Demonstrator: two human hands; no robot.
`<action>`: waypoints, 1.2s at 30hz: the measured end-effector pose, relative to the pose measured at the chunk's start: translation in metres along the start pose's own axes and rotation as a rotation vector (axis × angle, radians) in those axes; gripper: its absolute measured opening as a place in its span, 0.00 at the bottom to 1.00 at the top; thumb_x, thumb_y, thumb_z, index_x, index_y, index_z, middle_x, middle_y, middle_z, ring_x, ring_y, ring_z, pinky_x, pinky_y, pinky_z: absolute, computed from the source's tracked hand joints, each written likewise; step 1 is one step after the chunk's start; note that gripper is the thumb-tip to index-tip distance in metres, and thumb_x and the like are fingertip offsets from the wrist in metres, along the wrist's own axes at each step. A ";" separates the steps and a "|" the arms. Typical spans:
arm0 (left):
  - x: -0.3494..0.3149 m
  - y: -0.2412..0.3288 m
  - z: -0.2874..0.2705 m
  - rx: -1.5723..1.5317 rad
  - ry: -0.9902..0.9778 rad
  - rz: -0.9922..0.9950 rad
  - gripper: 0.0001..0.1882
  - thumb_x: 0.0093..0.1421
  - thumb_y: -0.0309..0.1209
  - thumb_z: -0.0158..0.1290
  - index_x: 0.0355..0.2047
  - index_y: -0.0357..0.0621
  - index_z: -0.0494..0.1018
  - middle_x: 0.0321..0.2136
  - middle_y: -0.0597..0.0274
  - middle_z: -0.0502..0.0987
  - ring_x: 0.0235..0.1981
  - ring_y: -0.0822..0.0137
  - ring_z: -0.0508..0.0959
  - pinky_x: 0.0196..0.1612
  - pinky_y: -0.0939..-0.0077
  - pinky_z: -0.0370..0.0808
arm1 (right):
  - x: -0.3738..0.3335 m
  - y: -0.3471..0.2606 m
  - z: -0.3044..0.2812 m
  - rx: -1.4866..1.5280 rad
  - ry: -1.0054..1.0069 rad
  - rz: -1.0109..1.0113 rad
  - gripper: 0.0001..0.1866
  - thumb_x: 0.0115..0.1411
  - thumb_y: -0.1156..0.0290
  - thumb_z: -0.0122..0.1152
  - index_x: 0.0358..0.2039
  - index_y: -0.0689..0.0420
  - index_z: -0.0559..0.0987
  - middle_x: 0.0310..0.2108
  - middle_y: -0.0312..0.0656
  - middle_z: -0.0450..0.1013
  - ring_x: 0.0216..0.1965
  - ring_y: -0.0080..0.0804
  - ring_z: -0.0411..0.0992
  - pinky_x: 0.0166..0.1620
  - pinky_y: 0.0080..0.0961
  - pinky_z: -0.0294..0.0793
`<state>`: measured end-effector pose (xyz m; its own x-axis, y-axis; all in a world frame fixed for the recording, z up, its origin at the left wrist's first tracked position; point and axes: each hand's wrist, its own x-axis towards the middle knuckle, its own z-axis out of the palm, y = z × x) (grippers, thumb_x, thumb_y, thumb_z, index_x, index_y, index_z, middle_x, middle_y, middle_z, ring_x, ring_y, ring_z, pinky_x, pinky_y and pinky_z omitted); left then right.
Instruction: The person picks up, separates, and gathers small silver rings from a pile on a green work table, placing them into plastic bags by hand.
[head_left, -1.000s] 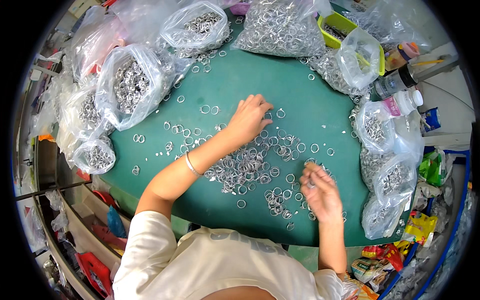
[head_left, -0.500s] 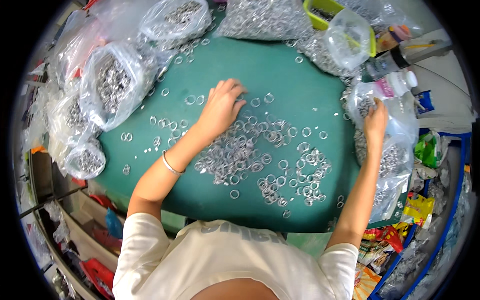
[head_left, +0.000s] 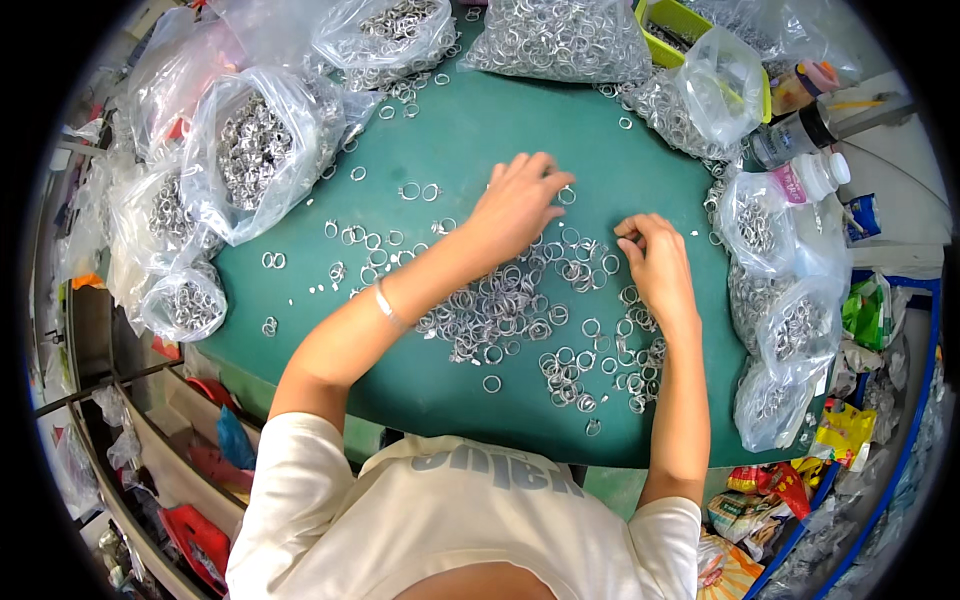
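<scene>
My left hand (head_left: 518, 207), a bracelet (head_left: 388, 303) on its forearm, reaches over the green tabletop (head_left: 490, 125). Its thumb and index finger are apart, beside a single silver ring (head_left: 567, 195) on the table. Below that hand spreads a loose pile of silver metal rings (head_left: 490, 310), some with a raised piece on the band. My right hand (head_left: 660, 265) hovers right of the pile, fingers loosely curved, a small gap between thumb and index finger. Nothing shows in it. Another cluster of rings (head_left: 565, 375) lies nearer to me, partly covered by my right forearm farther right.
Open clear bags of rings line the left (head_left: 255, 150) and right (head_left: 757, 225) edges. A full bag (head_left: 560, 40) lies at the back, near a yellow-green bin (head_left: 668, 30). A white bottle (head_left: 812, 178) stands at the right. Drawers (head_left: 190, 430) sit lower left.
My right hand has left the bag at the right edge and come in beside the ring pile. My left hand has shifted slightly right, its fingers spread wider. The whole view has shifted a little.
</scene>
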<state>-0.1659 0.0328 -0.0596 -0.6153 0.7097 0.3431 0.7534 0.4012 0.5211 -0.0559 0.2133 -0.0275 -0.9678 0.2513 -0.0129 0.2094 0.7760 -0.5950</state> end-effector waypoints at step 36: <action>0.017 0.024 0.022 -0.155 -0.473 0.008 0.09 0.51 0.25 0.57 0.33 0.41 0.70 0.32 0.54 0.70 0.38 0.53 0.73 0.38 0.60 0.71 | -0.030 0.039 0.008 -0.069 0.200 -0.137 0.07 0.53 0.80 0.61 0.31 0.62 0.71 0.29 0.44 0.68 0.28 0.40 0.68 0.33 0.32 0.68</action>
<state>-0.1531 0.0672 -0.0581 -0.4099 0.9118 -0.0254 0.6926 0.3292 0.6418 -0.0196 0.2318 -0.0567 -0.9423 0.2455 0.2276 0.0941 0.8466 -0.5238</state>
